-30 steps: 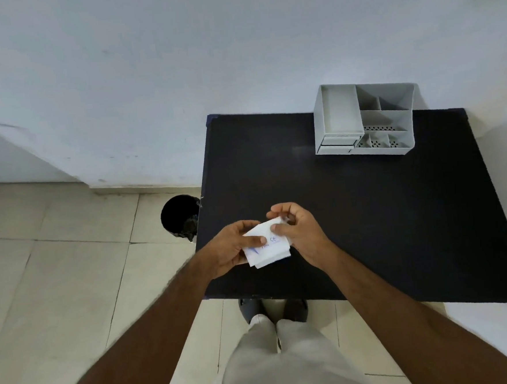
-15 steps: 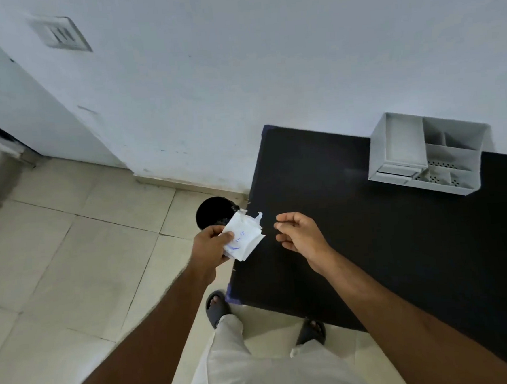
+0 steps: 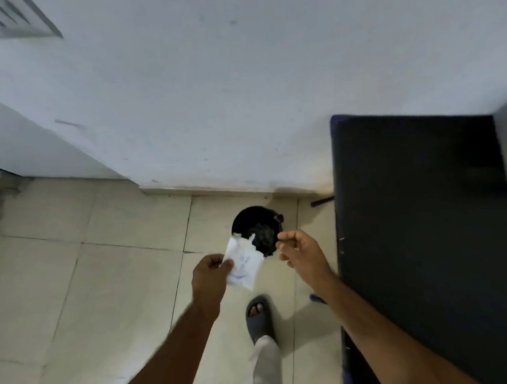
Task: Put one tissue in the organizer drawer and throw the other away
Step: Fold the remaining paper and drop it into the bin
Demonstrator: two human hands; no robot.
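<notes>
The left hand (image 3: pixel 208 274) pinches a white tissue (image 3: pixel 241 263) by its left edge, holding it in the air just over the near rim of the black bin (image 3: pixel 256 225) on the floor. The right hand (image 3: pixel 300 253), loosely curled and empty, hovers beside the table's (image 3: pixel 429 239) left edge.

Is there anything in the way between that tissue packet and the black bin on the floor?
Nothing visible. The left hand holds the tissue packet right at the near rim of the black bin, whose top is open. The right hand hovers beside it, empty.
</notes>
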